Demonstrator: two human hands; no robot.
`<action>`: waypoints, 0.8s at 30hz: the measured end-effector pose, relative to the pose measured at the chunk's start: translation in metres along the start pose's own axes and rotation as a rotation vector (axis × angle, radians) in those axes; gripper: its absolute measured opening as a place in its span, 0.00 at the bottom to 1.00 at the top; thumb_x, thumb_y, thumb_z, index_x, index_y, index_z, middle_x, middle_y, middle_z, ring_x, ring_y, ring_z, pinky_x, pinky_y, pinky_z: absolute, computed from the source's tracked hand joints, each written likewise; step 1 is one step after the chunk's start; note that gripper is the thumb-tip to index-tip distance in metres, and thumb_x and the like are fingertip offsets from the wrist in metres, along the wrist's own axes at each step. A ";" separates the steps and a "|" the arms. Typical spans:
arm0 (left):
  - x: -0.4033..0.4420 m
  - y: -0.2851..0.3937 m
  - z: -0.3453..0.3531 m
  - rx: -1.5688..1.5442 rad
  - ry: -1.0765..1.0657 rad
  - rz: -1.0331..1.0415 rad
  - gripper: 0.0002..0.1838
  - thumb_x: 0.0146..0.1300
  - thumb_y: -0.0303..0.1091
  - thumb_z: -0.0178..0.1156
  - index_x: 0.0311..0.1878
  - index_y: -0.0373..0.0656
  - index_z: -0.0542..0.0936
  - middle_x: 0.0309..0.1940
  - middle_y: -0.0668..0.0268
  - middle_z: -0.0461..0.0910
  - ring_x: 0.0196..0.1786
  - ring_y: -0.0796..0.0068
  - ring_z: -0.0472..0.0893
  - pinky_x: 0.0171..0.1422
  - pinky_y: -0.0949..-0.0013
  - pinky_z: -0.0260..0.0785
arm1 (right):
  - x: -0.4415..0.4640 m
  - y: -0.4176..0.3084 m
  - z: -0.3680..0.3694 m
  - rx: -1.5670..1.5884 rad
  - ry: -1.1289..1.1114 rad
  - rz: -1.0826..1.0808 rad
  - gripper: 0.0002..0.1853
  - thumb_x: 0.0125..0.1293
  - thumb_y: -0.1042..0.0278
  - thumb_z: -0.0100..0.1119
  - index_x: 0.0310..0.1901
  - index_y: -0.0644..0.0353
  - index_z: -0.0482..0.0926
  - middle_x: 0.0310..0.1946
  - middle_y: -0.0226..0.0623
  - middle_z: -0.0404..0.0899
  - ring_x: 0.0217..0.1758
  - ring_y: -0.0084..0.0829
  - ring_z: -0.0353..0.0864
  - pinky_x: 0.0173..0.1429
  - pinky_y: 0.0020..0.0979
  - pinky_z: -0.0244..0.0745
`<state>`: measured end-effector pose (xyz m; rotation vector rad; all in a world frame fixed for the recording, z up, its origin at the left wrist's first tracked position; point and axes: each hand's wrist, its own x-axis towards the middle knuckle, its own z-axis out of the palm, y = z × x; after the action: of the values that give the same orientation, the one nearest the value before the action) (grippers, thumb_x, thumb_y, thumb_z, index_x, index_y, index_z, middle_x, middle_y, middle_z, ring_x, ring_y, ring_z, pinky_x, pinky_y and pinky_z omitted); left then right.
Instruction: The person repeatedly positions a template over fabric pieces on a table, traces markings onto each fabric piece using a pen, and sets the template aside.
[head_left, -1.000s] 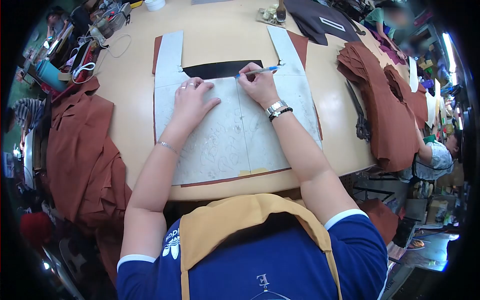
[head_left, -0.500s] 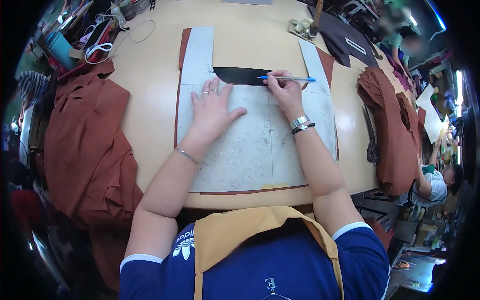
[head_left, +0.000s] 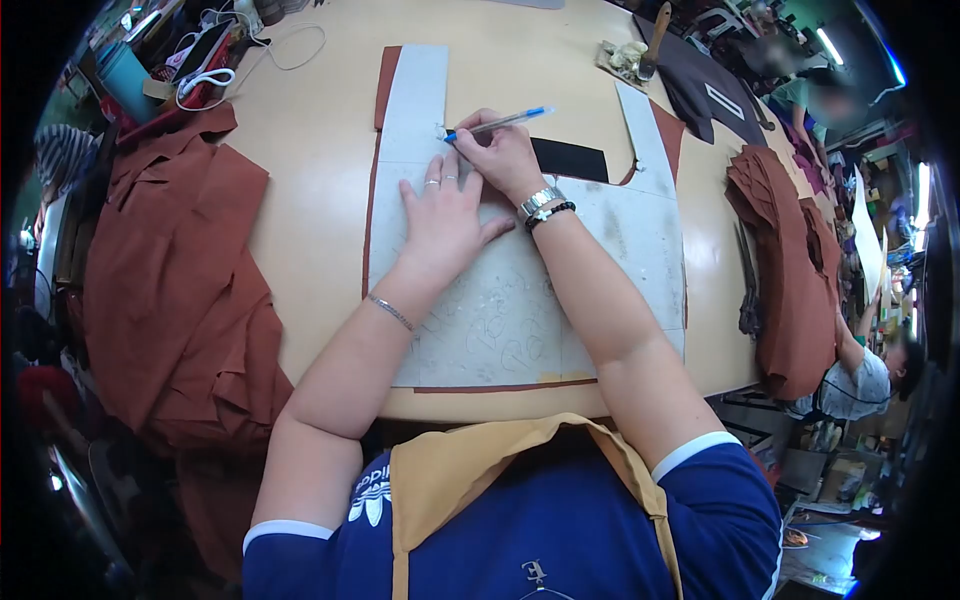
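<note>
A pale grey pattern board (head_left: 610,250) with handwriting lies over reddish-brown leather (head_left: 390,90) on the table. Its far side has a cut-out, where a black piece (head_left: 570,160) shows. My left hand (head_left: 445,210) lies flat on the board, fingers spread, just below the left end of the cut-out. In my right hand (head_left: 498,155) is a blue-capped ballpoint pen (head_left: 515,118), its blue tip down at the cut-out's left corner. The right hand covers part of the black piece.
Piled reddish-brown leather (head_left: 180,290) hangs over the table's left side, and more folded leather (head_left: 785,280) lies at the right. A brush (head_left: 655,40) rests on a small tray at the far right. A co-worker (head_left: 860,375) is at the right.
My right hand has moved left with the pen, from the middle of the cut-out to its left corner. My left hand stays flat on the board.
</note>
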<state>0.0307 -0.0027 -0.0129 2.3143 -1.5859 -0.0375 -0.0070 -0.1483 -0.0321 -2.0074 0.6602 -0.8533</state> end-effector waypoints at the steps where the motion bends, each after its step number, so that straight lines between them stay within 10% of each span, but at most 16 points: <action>1: 0.001 0.000 0.000 0.009 -0.014 -0.005 0.44 0.54 0.64 0.64 0.67 0.45 0.67 0.71 0.52 0.61 0.75 0.53 0.58 0.68 0.26 0.52 | 0.001 0.000 0.001 0.004 -0.003 -0.002 0.11 0.57 0.61 0.62 0.34 0.61 0.83 0.26 0.39 0.85 0.29 0.28 0.84 0.36 0.29 0.78; 14: 0.000 0.001 0.000 -0.009 -0.033 -0.002 0.46 0.55 0.65 0.63 0.70 0.45 0.64 0.72 0.51 0.59 0.76 0.52 0.57 0.69 0.28 0.50 | 0.001 -0.004 -0.003 -0.015 -0.002 0.007 0.10 0.55 0.64 0.63 0.34 0.62 0.82 0.24 0.45 0.83 0.28 0.37 0.84 0.37 0.33 0.80; 17: 0.001 0.000 -0.002 0.018 -0.049 0.009 0.44 0.56 0.66 0.62 0.70 0.48 0.65 0.72 0.51 0.60 0.76 0.53 0.57 0.69 0.29 0.50 | -0.007 -0.003 -0.022 0.125 0.042 0.058 0.10 0.60 0.64 0.62 0.35 0.63 0.80 0.27 0.34 0.83 0.32 0.22 0.80 0.38 0.26 0.75; 24: -0.002 -0.001 0.001 0.011 -0.033 -0.006 0.41 0.57 0.65 0.61 0.68 0.50 0.68 0.72 0.52 0.60 0.77 0.54 0.55 0.69 0.29 0.49 | -0.038 0.067 -0.169 -0.071 0.479 0.039 0.04 0.61 0.71 0.59 0.33 0.61 0.78 0.23 0.29 0.78 0.25 0.19 0.73 0.31 0.24 0.70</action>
<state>0.0305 -0.0012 -0.0139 2.3387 -1.5988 -0.0695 -0.1687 -0.2385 -0.0302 -1.8533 1.0033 -1.3192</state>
